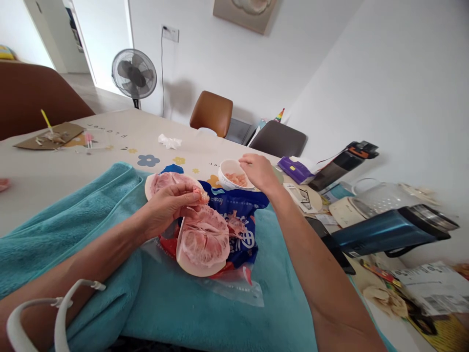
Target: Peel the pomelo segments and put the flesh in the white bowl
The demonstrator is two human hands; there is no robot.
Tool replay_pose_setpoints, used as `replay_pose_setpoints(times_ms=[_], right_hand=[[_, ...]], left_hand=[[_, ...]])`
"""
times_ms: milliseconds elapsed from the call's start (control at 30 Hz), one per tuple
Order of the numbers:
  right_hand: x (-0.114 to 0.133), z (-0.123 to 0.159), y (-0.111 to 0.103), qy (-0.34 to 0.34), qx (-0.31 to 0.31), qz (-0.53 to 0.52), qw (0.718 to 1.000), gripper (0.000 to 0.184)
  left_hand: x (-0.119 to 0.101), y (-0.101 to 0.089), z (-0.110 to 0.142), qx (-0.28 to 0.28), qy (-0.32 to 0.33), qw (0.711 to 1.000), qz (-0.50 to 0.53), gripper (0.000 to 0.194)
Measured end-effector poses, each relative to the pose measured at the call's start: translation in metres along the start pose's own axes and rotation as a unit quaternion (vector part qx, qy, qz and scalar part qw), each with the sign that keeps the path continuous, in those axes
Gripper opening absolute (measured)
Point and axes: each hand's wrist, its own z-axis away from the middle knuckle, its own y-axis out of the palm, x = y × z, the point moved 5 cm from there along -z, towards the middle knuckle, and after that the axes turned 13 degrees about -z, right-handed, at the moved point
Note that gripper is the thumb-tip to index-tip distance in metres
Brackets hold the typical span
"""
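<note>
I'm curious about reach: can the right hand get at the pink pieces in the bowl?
Probably yes: the right hand is at the bowl, and no lid covers the pink pieces.

1. Single head-worn view, looking forward and down across the white, flower-printed table (154,129).
2. Bare left hand (174,204) and bare right hand (259,172) near the lens.
3. Black, round, caged fan (135,76) farther off, beyond far table edge.
</note>
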Motion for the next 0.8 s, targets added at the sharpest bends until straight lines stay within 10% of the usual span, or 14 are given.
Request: replay_pose_setpoints(times_ms=[133, 400, 800], right_hand=[[0.029, 0.022, -0.004, -0.045, -0.073, -0.092, 0.992, 0.023], [0.056, 0.081, 0.053, 0.028, 0.124, -0.294, 0.947, 0.022], [0.050, 0.087, 0.064, 0.115, 0.089, -0.384, 0.912, 0.018]], left_hand=[[-0.002, -0.001, 0.001, -0.019, 0.014, 1.000, -0.005, 0.016], [-0.008, 0.000, 0.004, -0.042, 0.062, 0.997, -0.014, 0.022], [-0.012, -0.002, 0.006, -0.111, 0.091, 0.984, -0.109, 0.029]])
